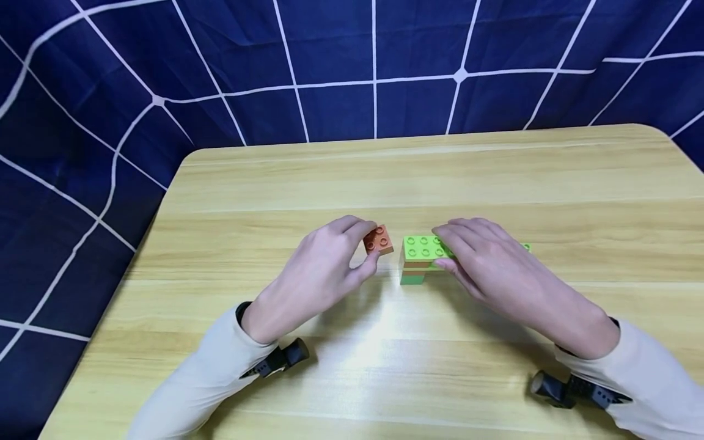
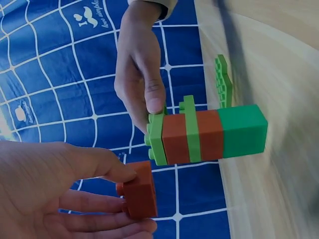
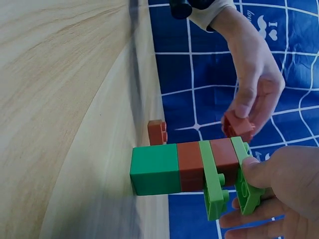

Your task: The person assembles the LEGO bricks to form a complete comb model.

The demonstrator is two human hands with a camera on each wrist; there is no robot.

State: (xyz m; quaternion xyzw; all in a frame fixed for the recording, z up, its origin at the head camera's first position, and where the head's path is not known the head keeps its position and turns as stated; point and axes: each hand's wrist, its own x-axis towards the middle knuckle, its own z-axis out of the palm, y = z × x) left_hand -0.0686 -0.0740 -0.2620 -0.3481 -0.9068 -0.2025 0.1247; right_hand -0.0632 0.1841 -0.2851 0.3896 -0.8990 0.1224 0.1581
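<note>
Between thumb and fingers my left hand (image 1: 316,269) pinches a reddish-orange building brick (image 1: 379,241) with studs on top, held just left of a brick stack. The stack stands upright on the table: a dark green block (image 3: 155,170) at the bottom, then a reddish brick, a light green plate (image 3: 213,184), another reddish brick, and a longer light green plate (image 1: 422,246) on top. My right hand (image 1: 495,263) grips that top plate, thumb on the near side and fingers over the far side. Its right end is hidden under the hand.
A light green piece (image 2: 224,84) lies on the wooden table (image 1: 330,183) beyond the stack. Near the stack's base sits a loose reddish brick (image 3: 157,132). A dark blue cloth (image 1: 335,55) with white lines hangs behind the table and along its left side.
</note>
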